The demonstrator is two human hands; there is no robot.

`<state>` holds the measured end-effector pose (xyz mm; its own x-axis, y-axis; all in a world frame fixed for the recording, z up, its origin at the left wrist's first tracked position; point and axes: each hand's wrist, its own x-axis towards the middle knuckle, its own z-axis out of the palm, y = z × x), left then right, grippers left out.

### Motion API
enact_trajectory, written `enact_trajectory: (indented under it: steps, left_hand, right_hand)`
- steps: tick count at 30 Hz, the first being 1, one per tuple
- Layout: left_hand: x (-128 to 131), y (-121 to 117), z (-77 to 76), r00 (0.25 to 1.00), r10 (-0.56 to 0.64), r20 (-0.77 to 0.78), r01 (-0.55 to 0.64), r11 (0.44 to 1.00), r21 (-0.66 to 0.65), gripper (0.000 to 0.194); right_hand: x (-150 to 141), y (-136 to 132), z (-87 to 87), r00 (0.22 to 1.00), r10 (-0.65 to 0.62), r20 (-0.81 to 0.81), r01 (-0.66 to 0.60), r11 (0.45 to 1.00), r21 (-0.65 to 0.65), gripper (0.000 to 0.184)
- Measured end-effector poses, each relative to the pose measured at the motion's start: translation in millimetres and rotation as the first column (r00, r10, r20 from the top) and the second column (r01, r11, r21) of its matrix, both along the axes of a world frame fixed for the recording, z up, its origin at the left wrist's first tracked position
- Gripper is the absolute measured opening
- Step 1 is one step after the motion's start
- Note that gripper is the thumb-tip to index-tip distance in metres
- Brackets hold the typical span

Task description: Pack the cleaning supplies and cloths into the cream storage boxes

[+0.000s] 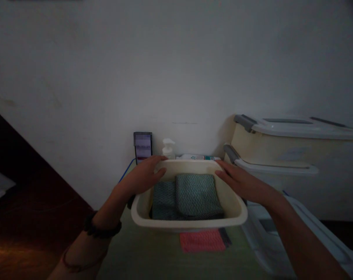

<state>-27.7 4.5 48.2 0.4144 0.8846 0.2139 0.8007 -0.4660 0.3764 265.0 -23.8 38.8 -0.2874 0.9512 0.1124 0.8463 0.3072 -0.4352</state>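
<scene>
A cream plastic basin point(190, 224) stands in the middle of the head view, above a green surface. Inside it lie folded grey-green cloths point(196, 194) with a knitted texture, one overlapping another. My left hand point(145, 175) grips the basin's far left rim, thumb inside and fingers over the outer edge. On the far right rim, my right hand point(237, 179) holds in the same way, its thumb on the inner wall. The outer fingertips of both hands are partly hidden. A folded pink cloth point(202, 241) with a dark end lies on the surface, just in front of the basin.
Behind the basin are a white pump bottle point(168, 149), a phone point(143, 146) propped at the wall and a white package point(198, 157). Lidded storage boxes point(272, 149) are stacked at right, with another lid point(299, 233) lower down. The green tabletop point(153, 256) extends in front.
</scene>
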Motion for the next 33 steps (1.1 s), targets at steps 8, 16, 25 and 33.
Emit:
enact_trajectory:
  steps: [8,16,25,33]
  left_hand:
    - [1.5,-0.2,2.3,0.997,0.025,0.069,-0.024,1.0,-0.017,0.044]
    - [0.7,3.4,2.1,0.999,0.035,-0.004,-0.035,0.999,-0.011,0.05]
    - [1.1,1.2,3.9,0.999,0.045,0.01,-0.045,0.998,-0.045,0.054]
    - [-0.8,-1.2,4.3,0.998,0.052,0.045,-0.05,0.997,-0.059,0.051]
  right_hand:
    - [0.6,-7.4,4.7,0.994,0.065,-0.09,-0.064,0.998,0.01,0.048]
    - [54.8,-35.1,2.5,0.99,0.058,0.131,-0.038,0.987,-0.157,0.025]
    - [92.9,-66.9,-33.0,0.859,-0.049,0.509,0.198,0.95,-0.242,0.04]
    - [97.1,-64.5,-40.4,0.87,-0.01,0.493,0.125,0.971,-0.202,0.035]
